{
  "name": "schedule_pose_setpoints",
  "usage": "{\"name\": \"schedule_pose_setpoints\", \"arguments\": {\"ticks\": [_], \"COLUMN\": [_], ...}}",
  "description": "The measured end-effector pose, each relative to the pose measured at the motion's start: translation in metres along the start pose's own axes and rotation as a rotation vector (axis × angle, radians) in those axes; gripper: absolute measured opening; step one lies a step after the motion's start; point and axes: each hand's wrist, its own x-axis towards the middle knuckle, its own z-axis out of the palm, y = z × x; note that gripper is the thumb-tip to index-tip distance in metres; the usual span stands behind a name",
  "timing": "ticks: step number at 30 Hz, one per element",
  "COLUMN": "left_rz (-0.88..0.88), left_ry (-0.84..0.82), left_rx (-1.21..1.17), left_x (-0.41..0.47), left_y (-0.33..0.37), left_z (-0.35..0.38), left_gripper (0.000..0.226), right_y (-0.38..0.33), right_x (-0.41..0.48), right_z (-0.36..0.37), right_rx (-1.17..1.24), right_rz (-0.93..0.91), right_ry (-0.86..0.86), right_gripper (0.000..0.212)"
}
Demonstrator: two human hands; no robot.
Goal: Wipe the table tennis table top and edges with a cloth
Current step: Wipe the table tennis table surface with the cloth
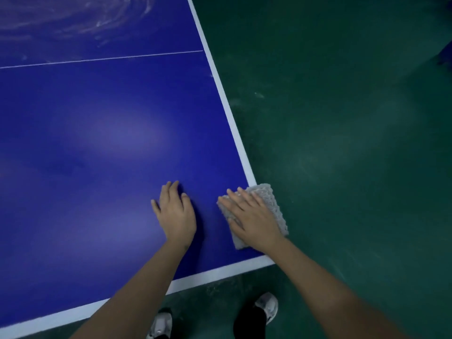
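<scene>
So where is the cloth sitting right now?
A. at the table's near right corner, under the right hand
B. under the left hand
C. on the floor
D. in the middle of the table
A: the grey cloth lies at the corner of the table, pressed flat under the right hand; the left hand rests bare on the blue top.

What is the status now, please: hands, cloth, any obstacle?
Right hand flat on grey cloth at table corner edge. Left hand flat on bare top. Nothing in the way.

Blue table [97,143] — white-edged; grey cloth [274,206]; green floor [354,143].
</scene>
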Motion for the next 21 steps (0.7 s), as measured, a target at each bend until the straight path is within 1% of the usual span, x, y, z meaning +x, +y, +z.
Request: {"name": "schedule_pose_setpoints", "arguments": {"ticks": [3, 7, 11, 13, 17, 21], "left_rz": [-0.062, -0.06, -0.058, -0.075, -0.084, -0.101], "left_ry": [0.064, 0.092, 0.019, -0.016, -0.023, -0.023], "left_rx": [0.137, 0.144, 0.349, 0.437, 0.518, 0.519], "left_x": [0.005, 0.005, 0.007, 0.008, 0.01, 0.009], "left_y": [0.004, 0.005, 0.008, 0.008, 0.007, 0.008], "left_z": [0.015, 0.017, 0.02, 0.024, 0.028, 0.027], "left_gripper": [0.042, 0.04, 0.047, 0.05, 0.061, 0.058], "right_y": [0.016, 0.011, 0.027, 0.033, 0.044, 0.058], "right_x": [0.014, 0.009, 0.042, 0.071, 0.132, 0.187], "right_z": [-0.005, -0.002, -0.012, -0.019, -0.028, -0.038], "right_rx": [0.006, -0.047, -0.024, -0.012, -0.044, -0.055], "right_rz": [-0.094, -0.342, -0.48, -0.509, -0.514, -0.495], "right_ry": [-0.017, 0.009, -0.047, -0.072, -0.041, -0.007], "right_gripper": [0.053, 0.053, 0.053, 0.055, 0.055, 0.054]}}
